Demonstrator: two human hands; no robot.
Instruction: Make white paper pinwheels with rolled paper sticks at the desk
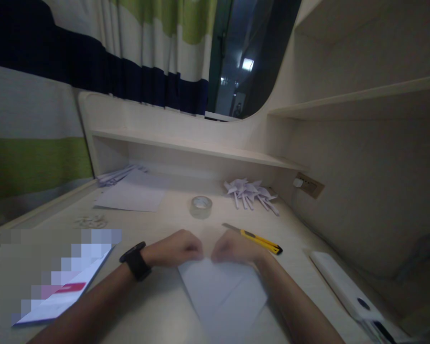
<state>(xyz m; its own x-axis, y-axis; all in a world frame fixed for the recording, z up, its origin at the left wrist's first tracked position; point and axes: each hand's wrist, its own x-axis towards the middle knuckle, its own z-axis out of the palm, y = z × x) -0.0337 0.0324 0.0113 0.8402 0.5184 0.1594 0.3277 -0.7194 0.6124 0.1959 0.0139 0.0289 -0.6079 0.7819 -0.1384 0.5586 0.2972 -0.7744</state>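
A white sheet of paper (229,301) with crease lines lies on the desk in front of me. At its far edge my left hand (186,247), with a black watch (136,260) on the wrist, has its fingers curled closed on the paper. Close beside it, my right hand (234,247) also has its fingers closed along the same far edge. A yellow utility knife (261,240) with its blade out lies just beyond my right hand. Past both hands sits a roll of clear tape (201,204).
Several paper pinwheels (247,190) lie at the back right. White sheets (134,191) and rolled paper sticks (120,176) are at the back left, near small pale pieces (91,221). A partly blurred tablet (71,286) lies left. A long white case (344,282) stands right.
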